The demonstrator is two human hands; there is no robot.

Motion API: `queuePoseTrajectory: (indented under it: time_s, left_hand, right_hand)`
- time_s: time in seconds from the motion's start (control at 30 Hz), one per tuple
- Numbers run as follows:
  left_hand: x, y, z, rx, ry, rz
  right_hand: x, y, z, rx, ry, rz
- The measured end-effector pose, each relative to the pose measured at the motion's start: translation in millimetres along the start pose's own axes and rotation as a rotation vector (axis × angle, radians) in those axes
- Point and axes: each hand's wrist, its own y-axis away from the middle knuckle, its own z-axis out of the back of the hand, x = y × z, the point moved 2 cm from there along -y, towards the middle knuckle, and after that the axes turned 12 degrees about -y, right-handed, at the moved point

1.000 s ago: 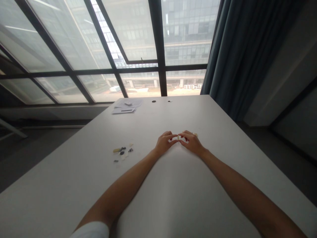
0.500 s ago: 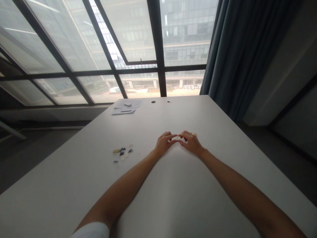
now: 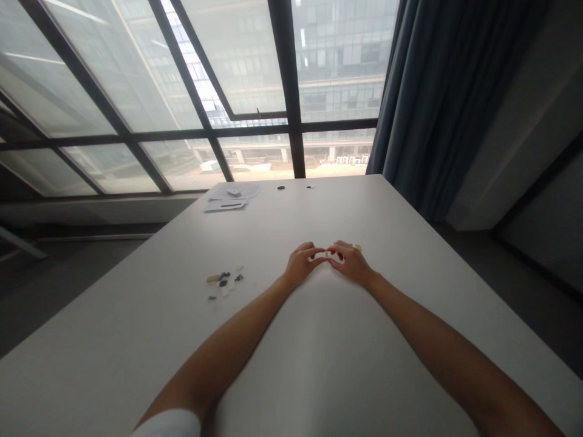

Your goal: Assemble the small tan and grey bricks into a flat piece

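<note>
My left hand (image 3: 300, 264) and my right hand (image 3: 351, 262) rest side by side on the white table (image 3: 319, 364), fingertips meeting. Both are pinched on a small pale piece (image 3: 325, 254) held between them; it is too small to name. Another tiny pale bit (image 3: 357, 247) peeks out just past my right hand's fingers. Both forearms stretch across the table toward the hands.
Several small loose pieces (image 3: 224, 281), pale, yellow and dark, lie on the table left of my left hand. Papers (image 3: 231, 197) sit at the far edge near two dark spots (image 3: 281, 187). A large window is beyond, a dark curtain (image 3: 437, 103) to the right.
</note>
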Motion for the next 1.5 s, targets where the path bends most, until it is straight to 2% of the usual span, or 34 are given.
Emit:
queuePoseTrajectory:
  time_s: [0.3, 0.63, 1.5]
  left_hand:
    - [3.8, 0.3, -3.9, -0.004, 0.017, 0.006]
    - [-5.1, -0.3, 2.7, 0.004, -0.009, -0.009]
    - [-2.9, 0.4, 0.9, 0.012, 0.043, -0.006]
  right_hand:
    - [-1.5, 0.0, -1.3, -0.012, 0.012, 0.016]
    - [-3.0, -0.2, -1.0, -0.027, 0.007, 0.019]
    - [3.0, -0.2, 0.5, -0.018, 0.014, 0.018]
